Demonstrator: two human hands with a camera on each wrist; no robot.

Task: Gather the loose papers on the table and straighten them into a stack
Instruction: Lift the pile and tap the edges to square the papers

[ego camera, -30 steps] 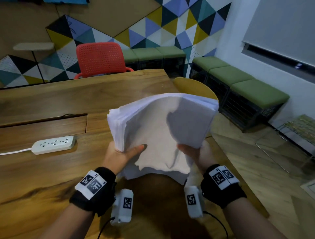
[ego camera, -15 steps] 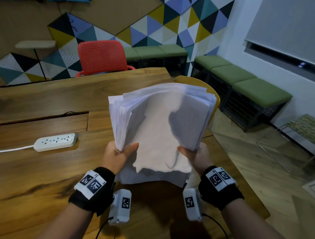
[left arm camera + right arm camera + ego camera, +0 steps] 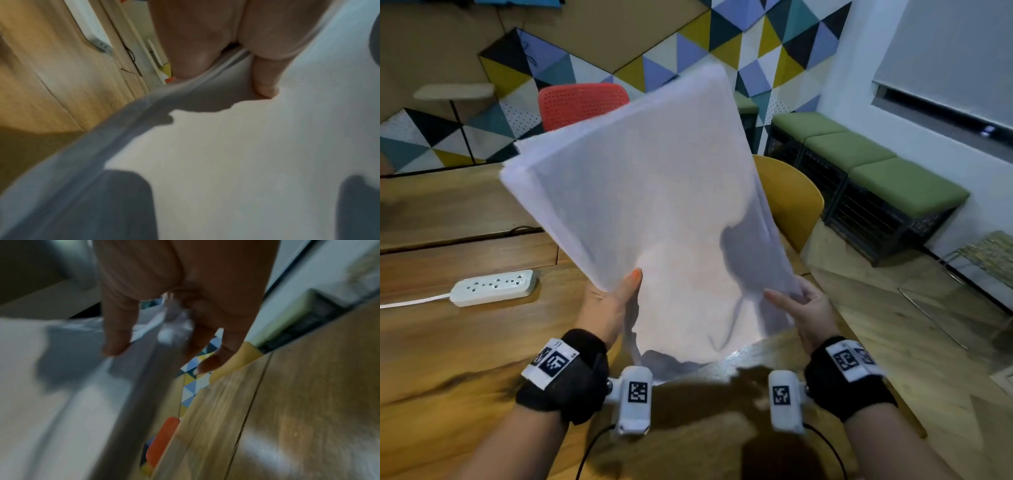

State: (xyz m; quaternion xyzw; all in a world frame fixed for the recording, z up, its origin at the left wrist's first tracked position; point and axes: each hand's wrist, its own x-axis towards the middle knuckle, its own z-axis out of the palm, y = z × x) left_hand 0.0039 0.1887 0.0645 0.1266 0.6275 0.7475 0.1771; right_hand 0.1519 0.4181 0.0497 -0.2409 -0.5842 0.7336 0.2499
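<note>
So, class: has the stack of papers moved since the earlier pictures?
Yes. The stack of papers has risen and tipped upright: its top edge now covers part of the red chair, which earlier stood clear above it.

The stack of papers is smeared by motion in the head view, so single sheets cannot be counted along its edges. It hides most of the red chair and part of the yellow chair behind it. The fingers of the left hand sit behind the sheets — only the thumb shows. The right wrist view is badly blurred; the right hand seems to pinch a sheet edge, though the contact is unclear. The power strip's cord runs off the left edge.
</note>
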